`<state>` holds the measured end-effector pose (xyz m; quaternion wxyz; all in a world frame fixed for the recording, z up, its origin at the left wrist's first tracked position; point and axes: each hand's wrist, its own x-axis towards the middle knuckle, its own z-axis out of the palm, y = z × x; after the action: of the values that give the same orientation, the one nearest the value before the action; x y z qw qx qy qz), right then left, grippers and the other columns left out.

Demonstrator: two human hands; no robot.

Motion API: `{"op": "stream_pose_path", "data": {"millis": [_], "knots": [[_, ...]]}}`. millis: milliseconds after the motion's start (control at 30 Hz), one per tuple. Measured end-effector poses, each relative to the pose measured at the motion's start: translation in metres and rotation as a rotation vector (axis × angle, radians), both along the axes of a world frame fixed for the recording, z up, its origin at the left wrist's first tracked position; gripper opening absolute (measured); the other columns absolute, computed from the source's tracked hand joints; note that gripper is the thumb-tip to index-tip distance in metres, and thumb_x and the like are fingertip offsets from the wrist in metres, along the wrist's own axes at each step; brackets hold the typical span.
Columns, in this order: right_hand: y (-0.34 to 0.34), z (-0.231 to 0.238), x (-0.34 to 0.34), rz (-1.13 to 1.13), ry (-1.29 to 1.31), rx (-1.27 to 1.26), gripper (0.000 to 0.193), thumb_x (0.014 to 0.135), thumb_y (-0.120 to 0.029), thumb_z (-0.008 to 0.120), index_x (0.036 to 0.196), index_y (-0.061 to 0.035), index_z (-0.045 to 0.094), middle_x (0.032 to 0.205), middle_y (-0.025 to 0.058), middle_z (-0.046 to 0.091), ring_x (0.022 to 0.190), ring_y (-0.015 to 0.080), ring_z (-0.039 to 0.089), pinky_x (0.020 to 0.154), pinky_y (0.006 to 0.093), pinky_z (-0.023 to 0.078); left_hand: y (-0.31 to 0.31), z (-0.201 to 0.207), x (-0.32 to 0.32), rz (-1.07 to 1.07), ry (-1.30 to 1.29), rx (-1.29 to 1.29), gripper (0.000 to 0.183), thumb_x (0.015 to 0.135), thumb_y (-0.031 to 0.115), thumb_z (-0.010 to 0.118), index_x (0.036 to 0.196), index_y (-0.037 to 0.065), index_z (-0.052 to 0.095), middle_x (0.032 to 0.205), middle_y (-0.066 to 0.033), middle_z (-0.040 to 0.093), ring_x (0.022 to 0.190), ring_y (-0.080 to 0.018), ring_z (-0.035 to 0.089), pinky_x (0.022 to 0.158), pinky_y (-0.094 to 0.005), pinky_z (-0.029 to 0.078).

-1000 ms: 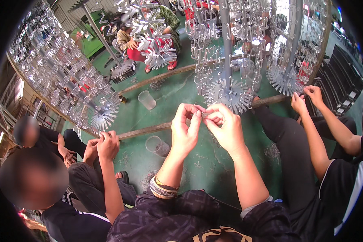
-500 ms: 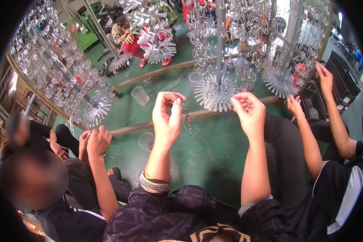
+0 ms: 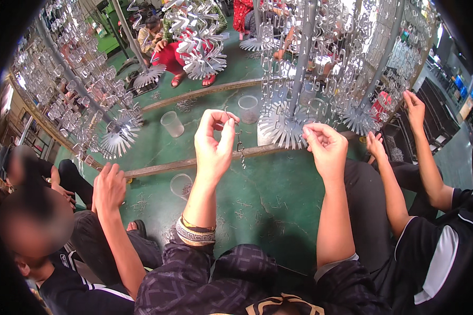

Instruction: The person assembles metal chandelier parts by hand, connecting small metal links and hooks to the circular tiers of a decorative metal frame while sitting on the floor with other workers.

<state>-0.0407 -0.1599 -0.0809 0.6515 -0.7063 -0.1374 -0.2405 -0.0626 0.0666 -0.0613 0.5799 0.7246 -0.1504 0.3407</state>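
My left hand (image 3: 214, 140) is raised with thumb and fingers pinched together. From that pinch dangles a short chain of wire hooks (image 3: 240, 148), its upper tip sticking up above the fingers. My right hand (image 3: 327, 151) is closed too, thumb against forefinger; whatever it may hold is too small to make out. Just beyond it, at the foot of a grey pole, is a metal disc (image 3: 286, 136) with a slotted, fan-like rim. Many hanging chains of metal links (image 3: 320, 47) surround that pole. My two hands are well apart.
Clear plastic cups (image 3: 172, 126) stand on the green floor; a nearer cup (image 3: 181, 186) contains small metal pieces. Loose wire pieces (image 3: 242, 212) are scattered there. A low beam (image 3: 163, 169) crosses ahead. Co-workers sit close on both sides, a co-worker's hand (image 3: 109, 188) to my left.
The view has shifted slightly. My left hand is a little higher and further left, and its chain of wire hooks has swung. My right hand keeps its pinch.
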Motion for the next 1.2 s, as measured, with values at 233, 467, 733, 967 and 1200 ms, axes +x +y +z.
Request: {"op": "stream_pose_path", "data": {"millis": [233, 467, 733, 967, 1200], "knots": [[0.039, 0.037, 0.012, 0.006, 0.036, 0.060, 0.016, 0.086, -0.007, 0.063, 0.099, 0.0023, 0.068, 0.069, 0.0050, 0.066, 0.051, 0.0031, 0.053, 0.041, 0.0191, 0.039, -0.003, 0.013, 0.013, -0.013, -0.052, 0.036, 0.004, 0.088, 0.002, 0.055, 0.088, 0.002, 0.051, 0.090, -0.0058, 0.061, 0.082, -0.0097, 0.053, 0.077, -0.0246, 0.042], [0.063, 0.062, 0.040, -0.058, 0.018, 0.003, 0.019, 0.087, -0.009, 0.061, 0.101, 0.0020, 0.067, 0.063, 0.0060, 0.065, 0.042, 0.0043, 0.049, 0.040, 0.0217, 0.038, -0.009, 0.026, 0.028, -0.007, -0.037, 0.067, 0.003, 0.087, 0.003, 0.056, 0.087, 0.002, 0.053, 0.089, -0.0047, 0.063, 0.080, -0.0091, 0.054, 0.074, -0.0247, 0.043], [0.064, 0.065, 0.052, -0.079, 0.016, -0.052, 0.019, 0.087, -0.008, 0.060, 0.100, 0.0027, 0.068, 0.062, 0.0046, 0.064, 0.056, 0.0068, 0.060, 0.052, 0.0215, 0.045, -0.007, 0.026, 0.045, 0.004, -0.039, 0.054, 0.005, 0.085, 0.005, 0.057, 0.085, 0.003, 0.053, 0.082, -0.0053, 0.065, 0.076, -0.0127, 0.058, 0.072, -0.0275, 0.042], [0.070, 0.075, 0.058, -0.046, 0.017, -0.093, 0.020, 0.088, -0.010, 0.059, 0.102, 0.0032, 0.067, 0.061, 0.0039, 0.063, 0.055, 0.0046, 0.057, 0.051, 0.0208, 0.043, 0.002, 0.018, 0.054, 0.015, -0.054, 0.048, 0.004, 0.086, 0.004, 0.057, 0.085, 0.003, 0.053, 0.086, -0.0045, 0.066, 0.074, -0.0085, 0.054, 0.069, -0.0242, 0.043], [0.077, 0.088, 0.074, -0.116, 0.016, -0.205, 0.024, 0.088, -0.012, 0.059, 0.105, 0.0023, 0.066, 0.059, 0.0060, 0.064, 0.054, 0.0053, 0.057, 0.052, 0.0235, 0.044, 0.016, 0.025, 0.056, 0.020, -0.034, 0.033, 0.004, 0.086, 0.005, 0.057, 0.085, 0.003, 0.053, 0.085, -0.0047, 0.066, 0.073, -0.0084, 0.054, 0.069, -0.0243, 0.043]]}}
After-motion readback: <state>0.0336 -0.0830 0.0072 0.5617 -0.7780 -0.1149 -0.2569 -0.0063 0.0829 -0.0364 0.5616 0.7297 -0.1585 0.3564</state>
